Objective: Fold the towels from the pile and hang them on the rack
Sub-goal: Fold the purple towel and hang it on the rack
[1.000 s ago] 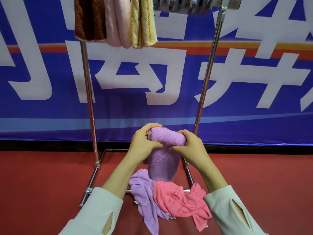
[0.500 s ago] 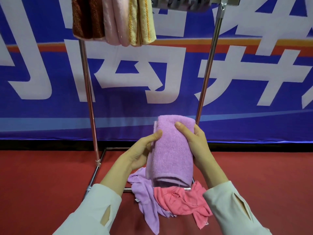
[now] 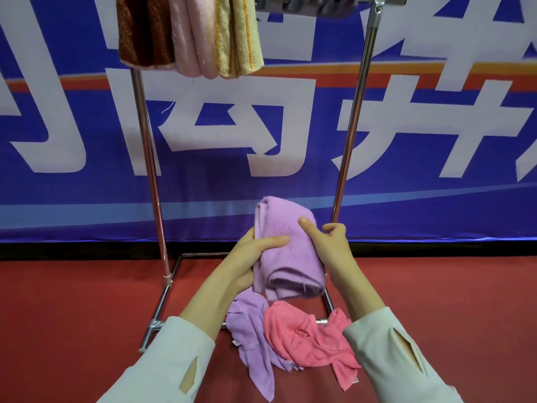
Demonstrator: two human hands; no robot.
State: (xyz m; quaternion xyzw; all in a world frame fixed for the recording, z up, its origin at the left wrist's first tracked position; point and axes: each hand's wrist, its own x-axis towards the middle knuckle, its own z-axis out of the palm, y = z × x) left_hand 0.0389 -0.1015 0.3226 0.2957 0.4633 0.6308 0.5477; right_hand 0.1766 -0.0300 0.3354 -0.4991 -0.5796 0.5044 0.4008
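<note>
Held towel (image 3: 287, 251): plain lilac.
Thin cloth (image 3: 250, 330), 6 o'clock: lilac.
Crumpled cloth (image 3: 305, 335), 5 o'clock: coral pink.
Hanging towels (image 3: 189, 33), 11 o'clock: brown, pale pink, yellow.
Banner (image 3: 290, 184): blue, white characters, orange stripe.
Floor (image 3: 72, 315): red.
Rack (image 3: 148, 141): silver.

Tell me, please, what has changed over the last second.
The left hand and right hand slid from the top edge of the purple towel to its sides; its top now stands above them. The pink towel and lilac towel on the floor and the hung towels on the rack stayed put.
</note>
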